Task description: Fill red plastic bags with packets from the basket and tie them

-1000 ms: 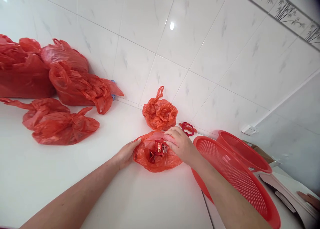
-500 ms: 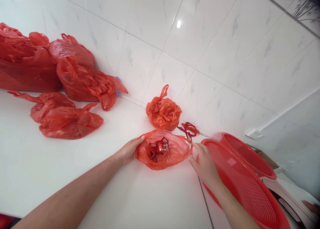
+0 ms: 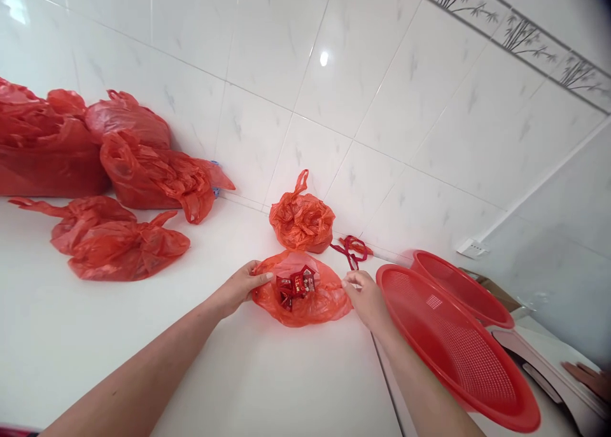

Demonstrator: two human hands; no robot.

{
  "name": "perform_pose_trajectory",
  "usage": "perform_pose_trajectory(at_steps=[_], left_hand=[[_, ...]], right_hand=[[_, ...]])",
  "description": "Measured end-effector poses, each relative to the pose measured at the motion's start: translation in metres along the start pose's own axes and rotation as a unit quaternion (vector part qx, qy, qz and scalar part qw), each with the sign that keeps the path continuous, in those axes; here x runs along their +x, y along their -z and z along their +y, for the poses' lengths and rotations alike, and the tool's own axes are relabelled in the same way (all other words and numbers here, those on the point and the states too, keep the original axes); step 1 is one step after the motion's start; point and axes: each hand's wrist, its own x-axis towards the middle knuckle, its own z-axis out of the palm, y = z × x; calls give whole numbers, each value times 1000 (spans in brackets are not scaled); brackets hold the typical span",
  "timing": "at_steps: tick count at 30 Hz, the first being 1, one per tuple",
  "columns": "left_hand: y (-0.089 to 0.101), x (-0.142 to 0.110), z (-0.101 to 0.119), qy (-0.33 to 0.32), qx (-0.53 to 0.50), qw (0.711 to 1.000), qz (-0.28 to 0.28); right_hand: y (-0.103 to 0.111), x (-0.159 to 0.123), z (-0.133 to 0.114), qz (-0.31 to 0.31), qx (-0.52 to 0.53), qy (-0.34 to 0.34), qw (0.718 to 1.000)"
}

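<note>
A thin red plastic bag (image 3: 315, 310) lies on the white table with its mouth spread wide. Inside it are several small shiny red packets (image 3: 296, 283) with printed wrappers. My left hand (image 3: 243, 287) pinches the bag's left rim, thumb over the edge. At the opposite end, my right hand (image 3: 365, 297) has its fingers closed on the bag's right rim. Just behind stands another crumpled red plastic bag (image 3: 303, 221), its handle loop sticking up. A dark red ribbon-like strip (image 3: 354, 251) lies beside it, close above my right hand.
Bulging red bags (image 3: 138, 170) line the wall at the left, with a knotted red bag (image 3: 119, 240) in front. To the right stand a red perforated basket (image 3: 458, 341) and a second red basket (image 3: 470, 291). A socket (image 3: 472, 249) sits low on the tiled wall (image 3: 267, 55).
My right hand has shifted inward along the bag's right rim, its fingers now more curled. The bag's mouth looks slightly narrower. The view has tilted upward and turned a little right.
</note>
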Motion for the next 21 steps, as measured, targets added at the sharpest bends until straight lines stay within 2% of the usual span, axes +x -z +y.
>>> perform_pose_trajectory(at_steps=[3,5,7,9,12,14,17,21], left_hand=[[3,5,15,-12,51,997,54],[2,7,27,-38,97,993,60],[-2,8,36,-61,143,986,56],[-7,7,41,-69,183,979,54],[-14,3,40,-51,236,969,55],[-16,0,40,-41,267,961,52],[-16,-6,43,-40,296,953,43],[-13,-11,44,-38,323,945,39]], right_hand=[[30,8,-15,29,112,-53,992],[49,12,-23,62,176,-56,981],[55,13,-25,86,173,-51,980],[45,14,-19,81,113,-53,989],[14,12,-2,25,34,-47,998],[-4,11,6,-38,22,-33,998],[-17,11,4,-102,40,-11,994],[-24,11,-11,-85,50,22,995]])
